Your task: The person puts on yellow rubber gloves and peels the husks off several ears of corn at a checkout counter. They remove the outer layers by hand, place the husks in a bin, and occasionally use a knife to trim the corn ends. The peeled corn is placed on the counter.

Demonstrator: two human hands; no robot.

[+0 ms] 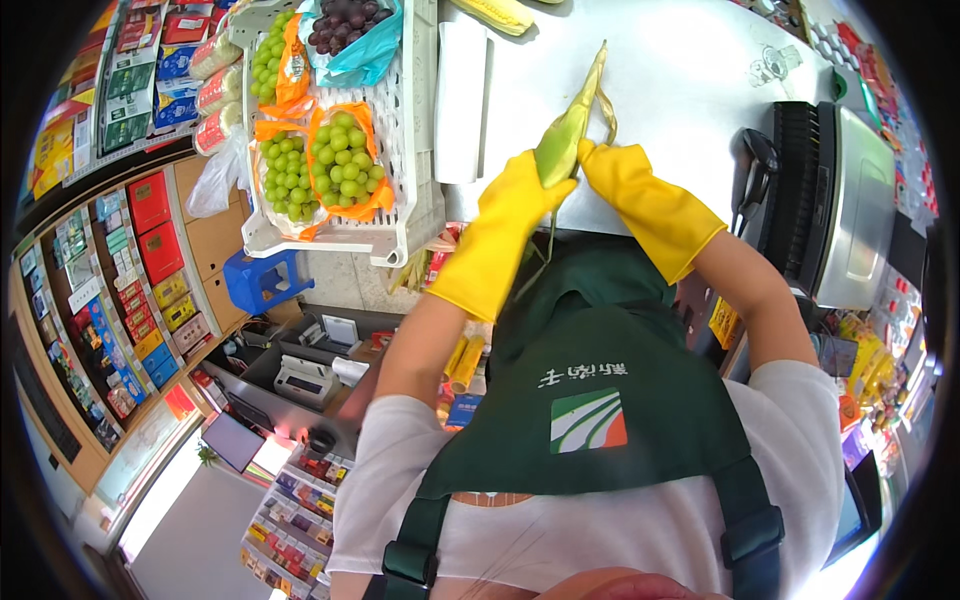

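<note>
An ear of corn (566,139) in green husk points away from me over the metal counter, its pale, dry tip uppermost. My left hand (510,206), in a yellow rubber glove, is wrapped around its lower end. My right hand (637,195), gloved the same way, pinches the husk at the ear's right side. A loose dry husk strip (609,120) hangs down just above the right fingertips. Thin husk strands dangle below the left hand in front of my dark green apron (592,330). Husked yellow corn (499,13) lies at the counter's far edge.
Left of the counter (675,90), a white plastic crate (412,142) holds bagged green grapes (345,161) and dark grapes (349,26). A white roll (460,101) lies beside it. A metal-cased machine (859,202) stands at right; a blue stool (262,281) is below the crate.
</note>
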